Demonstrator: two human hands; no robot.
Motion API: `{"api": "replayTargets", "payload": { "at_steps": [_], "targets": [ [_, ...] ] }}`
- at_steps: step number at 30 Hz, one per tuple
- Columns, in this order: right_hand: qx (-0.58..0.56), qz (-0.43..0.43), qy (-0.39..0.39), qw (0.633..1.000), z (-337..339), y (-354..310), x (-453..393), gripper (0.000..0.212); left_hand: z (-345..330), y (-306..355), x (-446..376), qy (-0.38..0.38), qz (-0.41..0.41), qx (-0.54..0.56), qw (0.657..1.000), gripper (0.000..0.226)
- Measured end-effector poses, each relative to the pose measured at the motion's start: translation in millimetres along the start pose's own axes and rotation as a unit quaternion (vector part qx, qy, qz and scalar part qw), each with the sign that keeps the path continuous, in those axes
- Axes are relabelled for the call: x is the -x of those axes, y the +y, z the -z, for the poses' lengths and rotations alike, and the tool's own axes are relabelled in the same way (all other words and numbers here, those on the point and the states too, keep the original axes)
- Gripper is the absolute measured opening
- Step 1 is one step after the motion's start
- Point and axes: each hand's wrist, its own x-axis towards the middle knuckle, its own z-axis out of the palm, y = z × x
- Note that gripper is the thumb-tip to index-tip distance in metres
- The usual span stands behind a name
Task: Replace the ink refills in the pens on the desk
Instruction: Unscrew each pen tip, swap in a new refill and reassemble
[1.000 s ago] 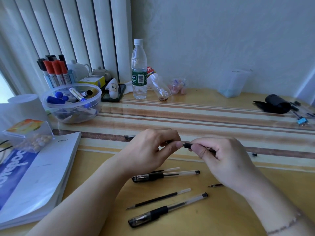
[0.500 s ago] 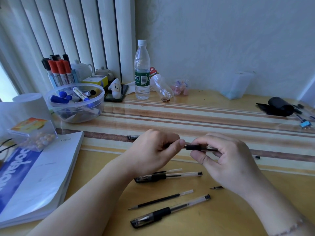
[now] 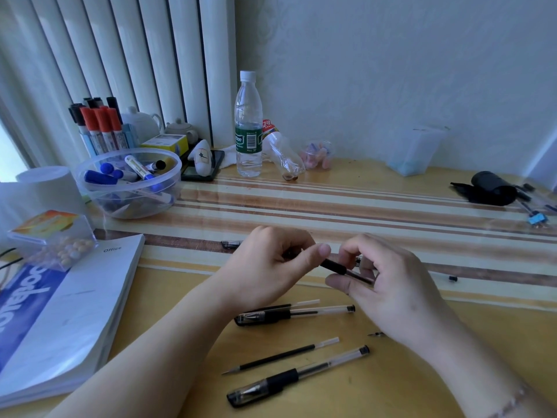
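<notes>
Over the desk's middle, my left hand (image 3: 271,267) and my right hand (image 3: 388,285) both grip one black gel pen (image 3: 337,268). Its black grip section shows between my fingers; the ends are hidden in my fists. A capped gel pen (image 3: 289,315) lies below my hands, with a loose refill (image 3: 298,304) beside it. Nearer me lie a second loose refill (image 3: 283,355) and another capped pen (image 3: 295,377). A small pen tip (image 3: 376,334) lies by my right wrist. A cap (image 3: 230,244) sits left of my left hand.
A thick book (image 3: 69,312) lies at left under a clear box of beads (image 3: 54,239). A plastic bowl of markers (image 3: 129,182), a water bottle (image 3: 248,128) and a marker cup (image 3: 99,128) stand behind. A black pouch (image 3: 488,188) and clips are at far right.
My right hand has loosened and shifted its fingers along the pen, baring more of the black grip section. The pen now tilts down to the right. The view has drifted slightly.
</notes>
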Motion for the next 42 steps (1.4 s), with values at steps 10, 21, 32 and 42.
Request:
{"api": "replayTargets", "payload": {
  "at_steps": [10,21,32,42],
  "targets": [
    [0.024,0.047,0.044,0.998,-1,0,0,0.031,-3,-1,0,-0.017,0.028,0.027,0.999,0.061],
    [0.050,0.015,0.036,0.998,5,5,-2,0.041,8,-3,-3,-0.012,0.049,0.093,0.994,0.035],
    [-0.037,-0.115,0.126,0.985,41,39,-7,0.014,16,-7,-5,0.088,0.090,0.119,0.985,0.034],
    [0.027,-0.084,0.021,0.996,39,27,-7,0.008,2,-1,-3,0.046,0.077,0.126,0.988,0.043]
  ]
}}
